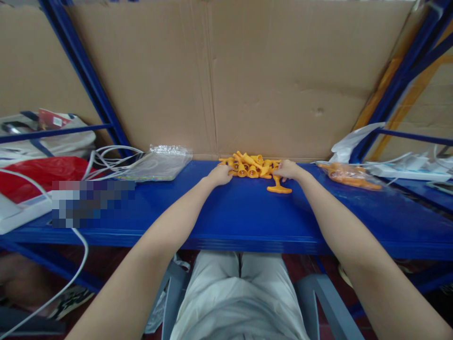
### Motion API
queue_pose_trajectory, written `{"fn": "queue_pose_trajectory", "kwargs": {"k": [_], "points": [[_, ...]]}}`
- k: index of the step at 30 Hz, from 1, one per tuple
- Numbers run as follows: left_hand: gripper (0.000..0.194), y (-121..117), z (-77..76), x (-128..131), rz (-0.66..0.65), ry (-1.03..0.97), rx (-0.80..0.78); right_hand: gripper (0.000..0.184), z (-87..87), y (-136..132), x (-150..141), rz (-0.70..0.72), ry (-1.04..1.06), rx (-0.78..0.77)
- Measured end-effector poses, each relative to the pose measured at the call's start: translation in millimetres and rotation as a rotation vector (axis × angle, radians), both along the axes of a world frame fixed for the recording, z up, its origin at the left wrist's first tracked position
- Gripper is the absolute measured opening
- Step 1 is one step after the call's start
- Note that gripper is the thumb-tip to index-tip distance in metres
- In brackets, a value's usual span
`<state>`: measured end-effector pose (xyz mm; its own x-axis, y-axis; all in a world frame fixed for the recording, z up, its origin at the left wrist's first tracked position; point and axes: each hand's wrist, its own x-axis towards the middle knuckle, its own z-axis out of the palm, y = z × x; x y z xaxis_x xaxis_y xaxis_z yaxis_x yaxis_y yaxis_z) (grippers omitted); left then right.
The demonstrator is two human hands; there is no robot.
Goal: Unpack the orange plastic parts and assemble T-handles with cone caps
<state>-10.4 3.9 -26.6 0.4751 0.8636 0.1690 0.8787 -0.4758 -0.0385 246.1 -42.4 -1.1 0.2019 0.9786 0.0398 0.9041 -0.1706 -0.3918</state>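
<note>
- Left hand (pixel 220 175): mine, at the left end of the heap, fingers curled in against it; whether I grip a piece there I cannot tell.
- Right hand (pixel 286 170): mine, at the right end of the heap, fingers bent low; whether they close on anything I cannot tell.
- Heap of orange plastic parts (pixel 252 171): between my two hands, at the far side of the blue worktop (pixel 244 212); some cup-ended, their open mouths turned towards me.
- T-shaped orange handle (pixel 279 189): one, on the near side of the heap's right end, crossbar towards me, stem reaching to my right fingers.
- State of the work, as I judge it: most pieces lie loose and jumbled in the heap, in no order I can make out; only the handle stands out from it. No finished count can be read from this.
- Clear plastic bag (pixel 354 177): to the right, well apart from the heap, with orange pieces in or under it.
- Flat clear plastic packet (pixel 163 165): far left of my left hand, beside white cables (pixel 115 156).
- Red plastic bag (pixel 46 172): farther left.
- Cardboard panel (pixel 247 85): upright, behind the heap.
</note>
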Motion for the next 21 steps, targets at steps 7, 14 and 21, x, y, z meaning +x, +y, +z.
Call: {"fn": "queue_pose_trajectory", "kwargs": {"k": [7, 14, 21], "points": [[0.042, 2, -1.5, -1, -0.018, 0.005, -0.003, 0.021, 0.1, 1, 5, -0.066, 0.008, 0.044], [0.04, 0, -0.5, -1, -0.016, 0.006, 0.006, 0.019, -5.9, 10, 15, -0.065, 0.016, 0.099], [0.041, -3, 1.2, -1, -0.033, -0.006, 0.0, 0.028, -5.6, 16, 46, -0.309, 0.284, 0.362]]}}
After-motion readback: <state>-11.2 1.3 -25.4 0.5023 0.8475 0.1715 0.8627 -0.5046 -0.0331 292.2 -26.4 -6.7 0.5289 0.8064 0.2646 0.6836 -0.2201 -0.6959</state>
